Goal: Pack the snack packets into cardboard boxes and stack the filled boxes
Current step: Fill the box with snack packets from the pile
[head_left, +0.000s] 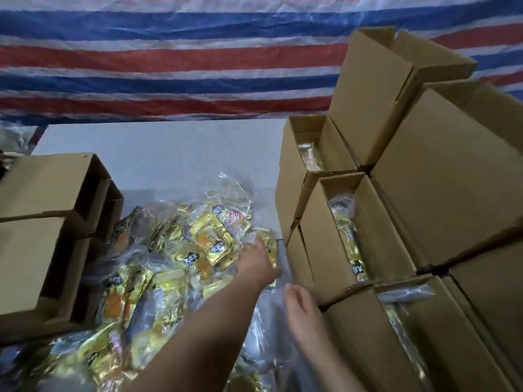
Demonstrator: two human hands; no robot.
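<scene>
On the white table [158, 148], between two groups of boxes, lies a big loose heap of snack packets [158, 267], yellow and gold in clear wrapping, and this heap shows me that much work is left. At the right side the stack of filled boxes [424, 193] is already tall: several cardboard boxes stand close together in layers, and in two or three open tops I can see packets inside, for example in the open box nearest the heap [343, 222]. If the boxes higher in the stack are full I cannot tell, because their openings are turned away. At the left side stand the empty boxes [51, 227], lying with their dark openings toward the heap, so at least these wait for filling. The left hand [256, 263] reaches forward onto the heap, and its fingers seem curled on a packet [218, 247] at the heap's right edge, although the fingertips are hidden, so the grip is my judgement. The right hand [300, 301] hangs just beside the stack, fingers loose and a little blurred, holding nothing that I can see. Behind the table hangs a striped tarpaulin [169, 58] in red, white and blue. Crumpled clear plastic [263, 329] lies under the arms, and it could catch a packet or hide one.
</scene>
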